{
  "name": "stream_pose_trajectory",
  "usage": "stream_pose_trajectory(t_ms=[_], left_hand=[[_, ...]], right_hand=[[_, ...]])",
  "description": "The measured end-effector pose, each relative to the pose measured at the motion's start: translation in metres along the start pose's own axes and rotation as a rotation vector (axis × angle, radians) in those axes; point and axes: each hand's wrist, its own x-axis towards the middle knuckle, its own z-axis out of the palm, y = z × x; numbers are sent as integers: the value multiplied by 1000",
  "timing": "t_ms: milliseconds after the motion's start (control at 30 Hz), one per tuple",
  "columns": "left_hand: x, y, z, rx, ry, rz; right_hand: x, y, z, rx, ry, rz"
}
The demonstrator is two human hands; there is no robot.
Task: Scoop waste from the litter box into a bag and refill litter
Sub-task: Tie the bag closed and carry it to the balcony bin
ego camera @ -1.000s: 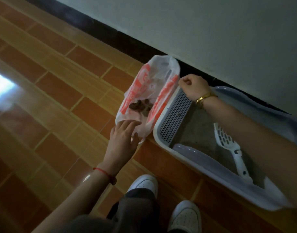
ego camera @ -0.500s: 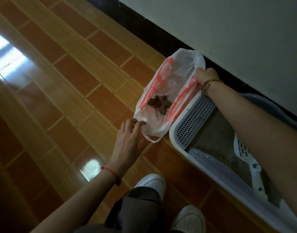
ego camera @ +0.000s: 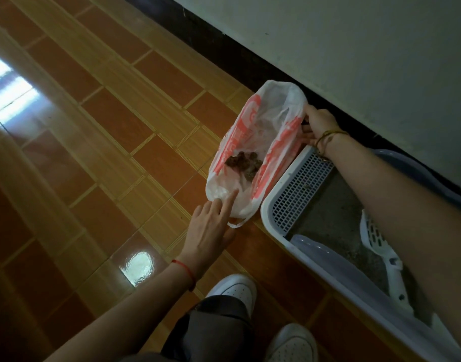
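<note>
Beside the litter box (ego camera: 267, 205): plastic bag (ego camera: 276, 100) holding waste (ego camera: 243, 163).
Right grip (ego camera: 319, 124) pinches its rim; left grip (ego camera: 208, 231), spread, touches it.

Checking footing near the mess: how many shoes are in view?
2. The left shoe just below the bag; the right shoe at the bottom edge, beside the litter box.

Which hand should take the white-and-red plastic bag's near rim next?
Probably left: the left hand touches the bag at its near rim, fingers straight; the right hand grips the far rim.

Tiled floor (ego camera: 119, 126): bag (ego camera: 252, 137) (beside wall), litter box (ego camera: 268, 205), shoes (ego camera: 237, 288).
</note>
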Motion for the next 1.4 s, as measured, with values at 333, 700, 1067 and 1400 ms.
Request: stream_pose_trajectory(t_ms=[333,700,1067,1400], left_hand=[[10,-3,8,118,58,15],[1,-24,-4,16,167,-86],[25,-61,-60,-254,470,-425],[60,-10,-126,-745,628,-189]], right_hand=[[-13,1,-7,34,-18,59],[-15,-6,-16,535,72,-44],[-49,-18,-24,392,108,-497],[-107,-35,-17,43,73,-899]])
